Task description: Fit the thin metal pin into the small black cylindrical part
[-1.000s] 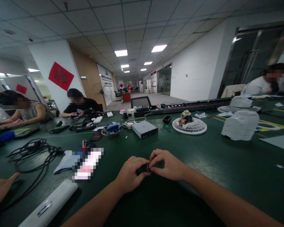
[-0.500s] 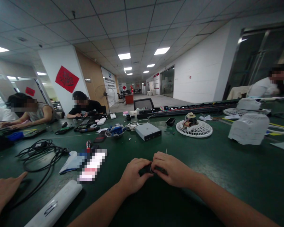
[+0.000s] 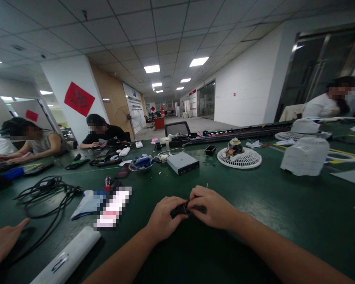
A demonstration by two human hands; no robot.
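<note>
Low over the green table, my left hand (image 3: 162, 217) grips a small dark cylindrical piece (image 3: 182, 209) between thumb and fingers. Its right end has a lighter ring and faces my other hand. My right hand (image 3: 211, 207) is closed in a pinch at that end, the fingertips touching it. A thin pale rod (image 3: 207, 185) sticks up behind the right knuckles; its lower part is hidden. Whatever else the right fingers hold is too small to make out.
Left of my hands lie a white power bank-like bar (image 3: 66, 256), a blue-white packet (image 3: 87, 205) and coiled black cable (image 3: 47, 193). Ahead are a grey disc drive (image 3: 182, 162) and a white fan grille (image 3: 239, 158). Another person's hand (image 3: 4, 240) rests at left.
The view has swung slightly to the right. My right fingers have shifted at the end of the dark piece, whose ringed end now shows more. My left hand keeps its grip.
</note>
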